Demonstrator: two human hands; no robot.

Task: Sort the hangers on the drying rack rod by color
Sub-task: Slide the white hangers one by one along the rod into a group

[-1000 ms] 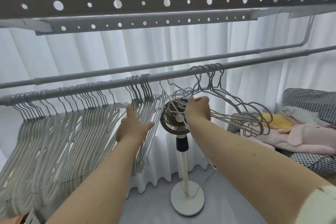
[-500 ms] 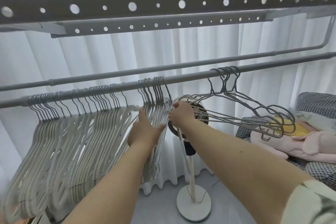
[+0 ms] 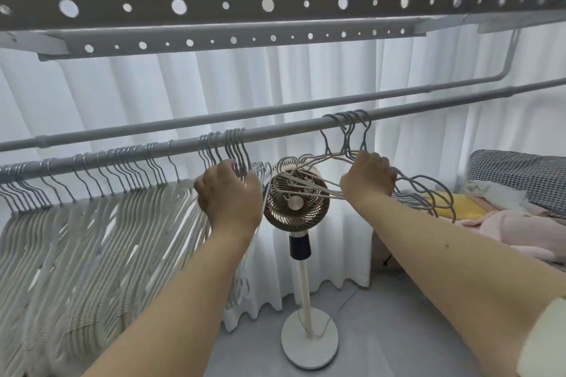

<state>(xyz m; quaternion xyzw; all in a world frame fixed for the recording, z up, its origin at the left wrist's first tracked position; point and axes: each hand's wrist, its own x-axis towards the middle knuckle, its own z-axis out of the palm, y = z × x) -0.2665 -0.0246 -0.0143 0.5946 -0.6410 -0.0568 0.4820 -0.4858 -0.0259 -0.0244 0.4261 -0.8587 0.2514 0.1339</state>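
A grey rod [image 3: 291, 130] of the drying rack runs across the view. Several white hangers [image 3: 92, 232] hang packed along its left part. My left hand [image 3: 228, 193] rests against the rightmost of them, fingers curled around their necks just under the rod. Further right, a small bunch of grey hangers [image 3: 425, 196] hooks over the rod and swings out to the right. My right hand [image 3: 369, 179] is closed on this bunch just below the hooks.
A standing fan [image 3: 295, 202] on a white pole and round base stands behind the hangers, between my arms. Perforated rack bars [image 3: 275, 6] cross overhead. White curtains fill the back. A bed with pink, yellow and checked bedding [image 3: 517, 208] lies at the right.
My right hand has shifted right along the grey hangers, from near the white group to just below their hooks. My left hand has risen closer to the rod.
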